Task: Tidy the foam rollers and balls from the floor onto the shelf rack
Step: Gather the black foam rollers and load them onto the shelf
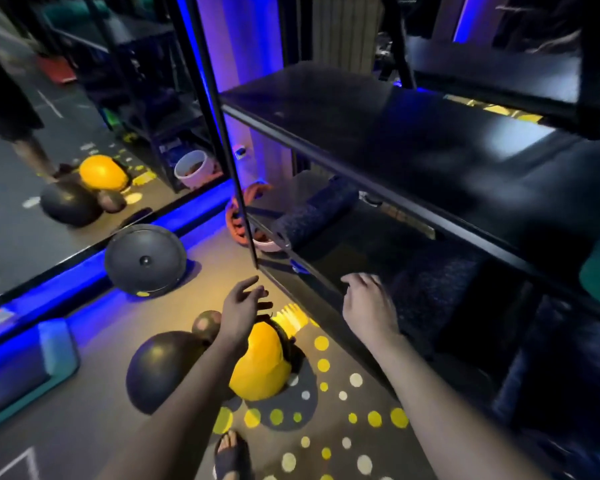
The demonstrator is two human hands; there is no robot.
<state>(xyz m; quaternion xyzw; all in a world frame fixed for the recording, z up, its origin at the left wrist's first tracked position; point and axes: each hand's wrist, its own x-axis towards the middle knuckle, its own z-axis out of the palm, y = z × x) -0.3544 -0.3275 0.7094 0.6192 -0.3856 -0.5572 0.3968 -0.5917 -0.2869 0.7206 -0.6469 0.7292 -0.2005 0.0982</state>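
Note:
A yellow ball lies on the floor beside a large black ball and a small dark ball. Another big black ball rests against the mirror's base. My left hand hovers above the yellow ball with fingers spread, holding nothing. My right hand reaches over the edge of the black shelf rack, fingers relaxed and empty, next to a dark speckled foam roller on the lower shelf. A second speckled roller lies further back on that shelf.
A wall mirror on the left repeats the balls. A blue foam block sits by the mirror's lit base. An orange coiled rope and a white bucket stand at the rack's far corner. My sandalled foot is on the dotted floor.

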